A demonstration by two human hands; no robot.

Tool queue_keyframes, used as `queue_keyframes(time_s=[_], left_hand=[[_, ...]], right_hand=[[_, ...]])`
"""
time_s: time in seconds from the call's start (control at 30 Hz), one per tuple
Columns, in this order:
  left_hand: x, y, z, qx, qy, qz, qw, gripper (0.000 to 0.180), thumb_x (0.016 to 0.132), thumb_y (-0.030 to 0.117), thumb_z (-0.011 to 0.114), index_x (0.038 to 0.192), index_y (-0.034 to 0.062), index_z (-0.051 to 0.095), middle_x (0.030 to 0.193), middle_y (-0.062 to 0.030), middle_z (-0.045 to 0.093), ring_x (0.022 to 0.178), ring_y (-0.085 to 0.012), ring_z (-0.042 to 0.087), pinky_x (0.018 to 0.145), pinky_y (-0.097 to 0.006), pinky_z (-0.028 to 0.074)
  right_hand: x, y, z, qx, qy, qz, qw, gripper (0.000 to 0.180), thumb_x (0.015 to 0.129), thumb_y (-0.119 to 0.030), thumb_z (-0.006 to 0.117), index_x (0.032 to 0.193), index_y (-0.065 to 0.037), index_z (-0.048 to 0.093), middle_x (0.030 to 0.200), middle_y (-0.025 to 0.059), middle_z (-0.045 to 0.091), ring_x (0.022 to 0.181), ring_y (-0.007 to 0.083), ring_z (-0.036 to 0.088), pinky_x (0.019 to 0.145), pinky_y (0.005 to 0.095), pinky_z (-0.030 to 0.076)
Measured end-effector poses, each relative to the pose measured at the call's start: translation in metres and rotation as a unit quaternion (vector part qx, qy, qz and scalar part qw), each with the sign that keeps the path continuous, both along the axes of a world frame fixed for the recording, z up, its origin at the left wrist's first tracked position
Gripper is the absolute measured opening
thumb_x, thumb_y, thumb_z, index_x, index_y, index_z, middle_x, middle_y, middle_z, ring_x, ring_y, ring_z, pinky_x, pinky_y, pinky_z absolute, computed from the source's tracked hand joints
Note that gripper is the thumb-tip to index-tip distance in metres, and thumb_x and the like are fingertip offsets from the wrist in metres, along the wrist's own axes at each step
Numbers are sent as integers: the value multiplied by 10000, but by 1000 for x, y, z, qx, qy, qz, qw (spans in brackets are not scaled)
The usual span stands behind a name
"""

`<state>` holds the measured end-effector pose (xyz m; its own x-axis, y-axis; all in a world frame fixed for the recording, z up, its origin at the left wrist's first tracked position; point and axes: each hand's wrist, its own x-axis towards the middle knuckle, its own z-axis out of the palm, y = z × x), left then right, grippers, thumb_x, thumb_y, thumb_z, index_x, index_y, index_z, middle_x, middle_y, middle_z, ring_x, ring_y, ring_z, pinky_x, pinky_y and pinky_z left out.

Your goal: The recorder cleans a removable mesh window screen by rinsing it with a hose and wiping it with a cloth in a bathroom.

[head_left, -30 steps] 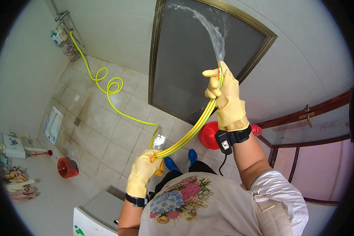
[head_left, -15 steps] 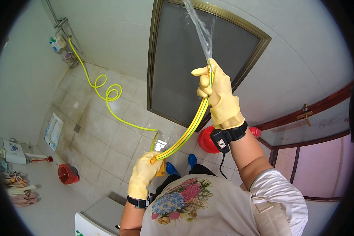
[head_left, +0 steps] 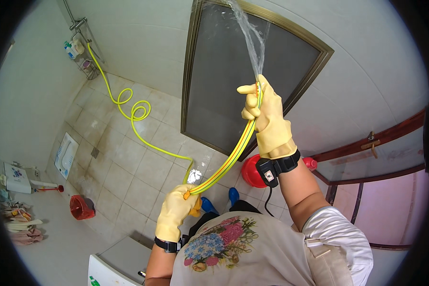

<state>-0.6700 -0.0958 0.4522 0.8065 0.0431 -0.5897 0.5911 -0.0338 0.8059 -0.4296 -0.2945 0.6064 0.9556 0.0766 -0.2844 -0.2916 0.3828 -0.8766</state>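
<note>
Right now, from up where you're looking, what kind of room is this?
It looks like a bathroom: there is what seems to be a squat toilet set in the tiled floor, a metal shower fitting on the wall, and bottles just below that.

And there's the tiled floor (head_left: 124, 174), stained, glistening near those blue boots (head_left: 233, 195)! The hose (head_left: 162, 151) loops across it; squat toilet (head_left: 66, 156) and drain (head_left: 94, 152) close together, red bin (head_left: 81, 208) left, red bucket (head_left: 251, 172) right.
</note>
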Motion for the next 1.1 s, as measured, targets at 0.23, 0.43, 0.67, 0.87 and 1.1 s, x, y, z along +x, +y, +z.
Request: queue_keyframes(time_s=[0.23,0.43,0.67,0.87,1.1], left_hand=[[-4,-6,0,-13,17,9,1000,251,891,121,712,1125,33,732,1013,-86,732,852,-148,697,784,-288,551],[-20,-6,-14,54,-10,-1,999,257,887,136,722,1132,62,743,1076,-88,736,929,-164,709,829,-292,555],[-50,3,-26,34,8,34,999,221,904,122,699,1108,54,751,1097,-71,732,940,-153,702,851,-286,545],[-60,10,-22,-11,64,49,997,204,919,86,657,1096,32,744,1013,-56,727,881,-149,701,800,-281,553],[-42,-3,0,-35,58,7,998,239,917,66,615,1121,18,728,774,-70,706,675,-126,682,651,-272,552]], right_hand=[[2,6,-2,-20,15,48,999,589,1065,-430,442,870,76,672,544,28,431,390,113,293,398,297,289],[9,9,-43,-47,116,76,989,561,1052,-419,455,877,65,677,585,15,430,419,97,285,413,279,311],[-16,0,-116,-112,268,134,947,521,1078,-374,407,994,70,666,644,-23,444,408,83,341,414,248,360],[-48,-19,-157,-108,297,133,939,523,1081,-377,430,1028,91,656,646,-27,453,445,79,384,422,238,387],[-44,-39,-108,-106,278,28,954,538,1065,-437,453,978,49,665,616,-35,424,419,74,311,394,230,323]])
